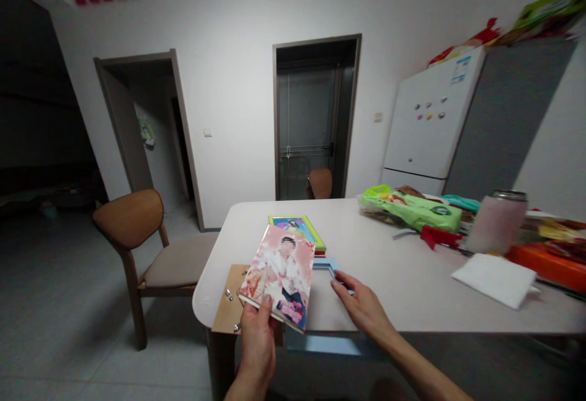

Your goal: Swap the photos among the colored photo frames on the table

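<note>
My left hand (259,337) grips the lower edge of a photo print (284,273) with a pink background, tilted up above the table's near edge. The print has visible thickness at its edges; whether it is one panel or several layers I cannot tell. My right hand (361,300) has its thumb and fingers closed on the right side of a light blue picture frame (325,346), whose middle shows the tabletop through it. The print hides the frame's left part. A brown backing board (224,312) with metal clips lies left of the print, partly covered. Behind the print lies a green-bordered framed picture (315,233).
The white table (389,273) has rounded corners. On its right lie a green package (412,209), a pinkish jar (499,221), white tissue (497,279) and an orange box (549,267). A wooden chair (132,224) stands left; a fridge (421,120) stands behind.
</note>
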{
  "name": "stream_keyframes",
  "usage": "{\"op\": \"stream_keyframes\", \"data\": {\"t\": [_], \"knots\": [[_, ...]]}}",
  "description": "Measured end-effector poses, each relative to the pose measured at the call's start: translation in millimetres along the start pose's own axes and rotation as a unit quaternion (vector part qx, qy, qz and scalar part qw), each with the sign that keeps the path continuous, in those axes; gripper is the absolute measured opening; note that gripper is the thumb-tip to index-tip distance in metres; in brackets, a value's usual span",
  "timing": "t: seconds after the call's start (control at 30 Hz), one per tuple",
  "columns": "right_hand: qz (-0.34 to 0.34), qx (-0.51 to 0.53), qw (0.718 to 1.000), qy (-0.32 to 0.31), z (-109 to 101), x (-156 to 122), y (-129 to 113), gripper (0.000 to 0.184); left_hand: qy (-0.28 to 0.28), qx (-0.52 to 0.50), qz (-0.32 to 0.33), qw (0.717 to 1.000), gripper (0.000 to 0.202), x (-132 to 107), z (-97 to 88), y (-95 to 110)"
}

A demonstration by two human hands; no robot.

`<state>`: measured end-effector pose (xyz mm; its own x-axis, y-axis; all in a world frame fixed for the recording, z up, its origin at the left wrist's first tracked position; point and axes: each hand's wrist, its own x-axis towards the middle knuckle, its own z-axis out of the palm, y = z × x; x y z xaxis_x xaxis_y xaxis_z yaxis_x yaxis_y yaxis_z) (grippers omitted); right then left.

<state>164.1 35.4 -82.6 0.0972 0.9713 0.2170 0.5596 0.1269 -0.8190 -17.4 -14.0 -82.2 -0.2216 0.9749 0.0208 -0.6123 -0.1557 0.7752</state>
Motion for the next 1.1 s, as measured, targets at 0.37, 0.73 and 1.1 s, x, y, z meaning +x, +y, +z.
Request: {"op": "stream_keyframes", "data": {"t": [0.37,0.73,1.1], "knots": [[0.12,0.352,0.916,-0.152,8,-12,-34,0.043,-0.136,0.014,-0.15,0.979,0.034,3,-4.2,11],[0.116,0.355,0.92,-0.121,1,-15,-46,0.036,-0.157,-0.029,-0.192,0.968,0.031,-9,15.2,11],[0.128,0.416,0.891,-0.129,-5,-21,-46,0.04,-0.216,-0.029,-0.184,0.959,0.027,-11,14.1,8]]}}
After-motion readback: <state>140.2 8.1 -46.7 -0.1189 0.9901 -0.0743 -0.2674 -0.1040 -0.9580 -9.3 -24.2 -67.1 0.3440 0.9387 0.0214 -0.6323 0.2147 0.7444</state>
